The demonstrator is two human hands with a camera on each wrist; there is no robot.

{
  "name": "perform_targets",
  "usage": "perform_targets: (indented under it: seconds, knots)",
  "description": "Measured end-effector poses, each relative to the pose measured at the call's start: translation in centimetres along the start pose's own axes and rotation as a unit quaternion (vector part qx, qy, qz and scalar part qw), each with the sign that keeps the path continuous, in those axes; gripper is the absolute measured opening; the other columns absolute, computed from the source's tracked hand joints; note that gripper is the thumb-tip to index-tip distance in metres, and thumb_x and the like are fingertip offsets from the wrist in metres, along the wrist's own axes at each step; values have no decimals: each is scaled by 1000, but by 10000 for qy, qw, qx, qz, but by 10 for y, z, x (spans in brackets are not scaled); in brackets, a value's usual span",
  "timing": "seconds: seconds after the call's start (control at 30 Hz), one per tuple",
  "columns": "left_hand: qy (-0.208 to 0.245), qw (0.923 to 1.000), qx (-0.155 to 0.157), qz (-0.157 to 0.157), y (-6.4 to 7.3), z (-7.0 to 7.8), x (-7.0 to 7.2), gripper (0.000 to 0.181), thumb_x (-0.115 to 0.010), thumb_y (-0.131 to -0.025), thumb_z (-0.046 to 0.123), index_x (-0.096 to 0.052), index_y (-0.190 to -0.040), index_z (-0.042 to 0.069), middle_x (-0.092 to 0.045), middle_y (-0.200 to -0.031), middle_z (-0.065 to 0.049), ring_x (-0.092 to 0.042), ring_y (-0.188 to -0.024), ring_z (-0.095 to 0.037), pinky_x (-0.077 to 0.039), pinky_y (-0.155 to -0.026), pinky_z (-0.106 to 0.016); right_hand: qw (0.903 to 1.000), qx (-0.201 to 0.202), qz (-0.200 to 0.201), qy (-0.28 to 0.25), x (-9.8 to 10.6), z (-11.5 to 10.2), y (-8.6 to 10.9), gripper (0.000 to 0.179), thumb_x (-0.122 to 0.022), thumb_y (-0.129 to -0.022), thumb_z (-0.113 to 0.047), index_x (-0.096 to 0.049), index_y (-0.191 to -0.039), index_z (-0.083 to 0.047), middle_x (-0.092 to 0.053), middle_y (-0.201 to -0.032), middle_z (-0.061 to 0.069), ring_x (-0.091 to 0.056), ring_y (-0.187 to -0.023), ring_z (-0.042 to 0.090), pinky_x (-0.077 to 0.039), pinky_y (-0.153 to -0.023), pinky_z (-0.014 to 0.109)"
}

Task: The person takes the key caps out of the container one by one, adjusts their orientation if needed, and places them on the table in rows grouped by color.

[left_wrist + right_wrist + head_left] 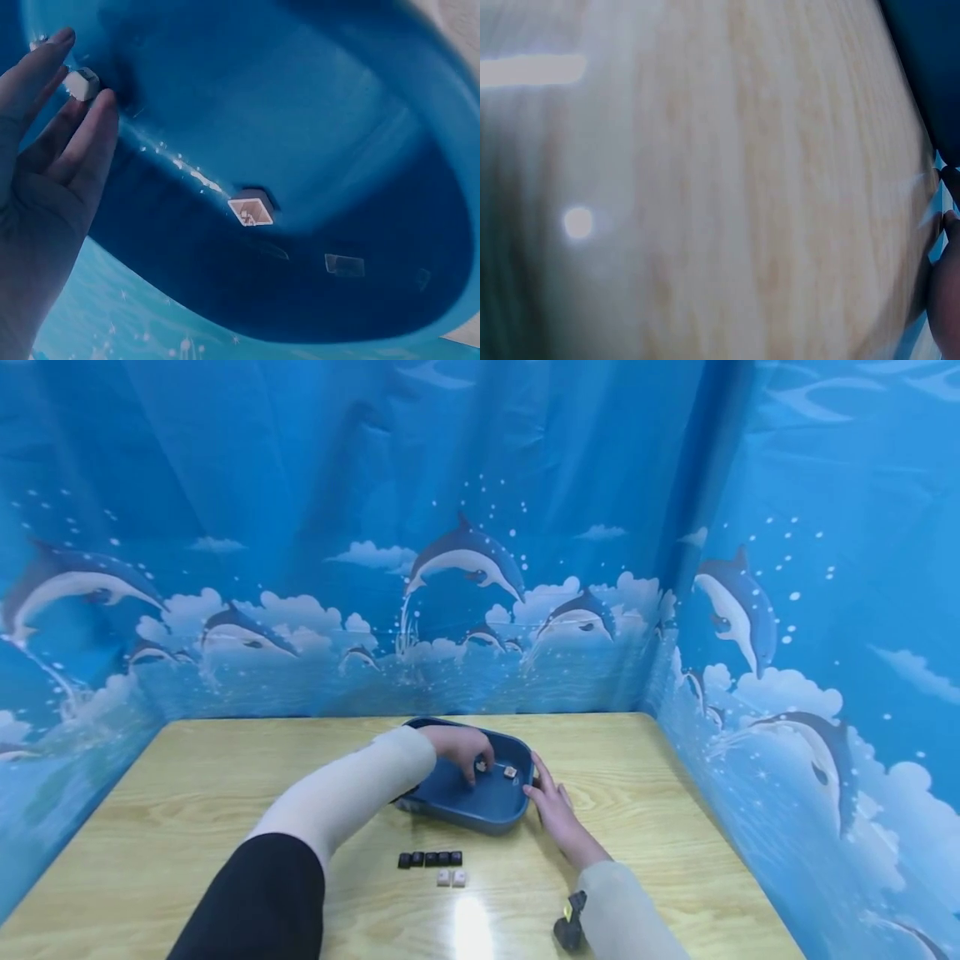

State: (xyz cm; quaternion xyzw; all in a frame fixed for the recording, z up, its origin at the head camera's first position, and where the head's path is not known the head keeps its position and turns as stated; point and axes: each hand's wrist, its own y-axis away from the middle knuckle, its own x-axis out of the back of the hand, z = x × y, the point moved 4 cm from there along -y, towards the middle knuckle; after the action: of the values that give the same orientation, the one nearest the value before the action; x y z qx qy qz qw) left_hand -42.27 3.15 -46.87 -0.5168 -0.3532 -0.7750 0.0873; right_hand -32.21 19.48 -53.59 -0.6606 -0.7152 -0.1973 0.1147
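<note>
A dark blue plastic basin [480, 819] stands on the table. Inside it my left hand [459, 747] pinches a white keycap [82, 84] between its fingertips. A second keycap [251, 206], pinkish-white with its hollow underside showing, lies on the basin floor to the right in the left wrist view. Fairly straight fingers of my right hand [557, 814] rest against the basin's right end. Only a sliver of that hand shows in the right wrist view. In front of the basin, several black keycaps [431, 859] form a row, with two white keycaps [452, 878] below.
The wooden table [247, 768] reaches back to a blue dolphin-print curtain [315, 485], which also runs down the right side. A black device [572, 922] is strapped at the right wrist. Light glares off the table's front.
</note>
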Motion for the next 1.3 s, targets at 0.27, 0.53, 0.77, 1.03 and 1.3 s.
perform_targets:
  seconds: [0.27, 0.53, 0.77, 1.03, 1.3]
  knots:
    - [15, 10000, 0, -5, 1, 3, -7, 26, -79, -84, 15, -74, -110, 17, -66, -107, 7, -61, -94, -7, -51, -79, -24, 9999, 62, -131, -21, -6, -2, 0, 65, -45, -101, -40, -12, -157, -34, -36, -151, 19, 17, -143, 43, 14, -106, 66]
    - [4, 9999, -58, 152, 7, 3, -9, 23, -79, -83, 11, -76, -104, 18, -67, -100, 9, -60, -87, -4, -51, -76, -23, 9999, 4, -143, 4, -7, -5, 2, 65, -44, -101, -42, -10, -157, -38, -34, -153, 16, 18, -142, 45, 13, -103, 71]
    - [307, 9986, -189, 379, 20, 5, 4, 20, -75, -86, 8, -76, -105, 16, -67, -98, 10, -61, -87, -4, -52, -75, -23, 9999, -3, -110, 24, -5, -5, 2, 66, -44, -101, -42, -11, -157, -37, -34, -153, 15, 16, -142, 46, 12, -102, 72]
    - [458, 9953, -413, 741, 31, 5, 17, 21, -73, -86, 3, -76, -106, 10, -68, -97, 8, -62, -88, -5, -52, -76, -22, 9999, -87, -73, -35, -2, -1, 1, 66, -45, -100, -44, -11, -156, -38, -27, -157, 12, 15, -142, 47, 10, -100, 75]
    - [1030, 9883, -438, 1034, 48, 8, 17, 24, -72, -87, 1, -74, -109, 9, -69, -98, 8, -63, -86, -4, -52, -74, -21, 9999, -115, -69, -28, -1, 0, 2, 65, -44, -100, -43, -10, -156, -38, -22, -158, 13, 15, -141, 49, 10, -99, 76]
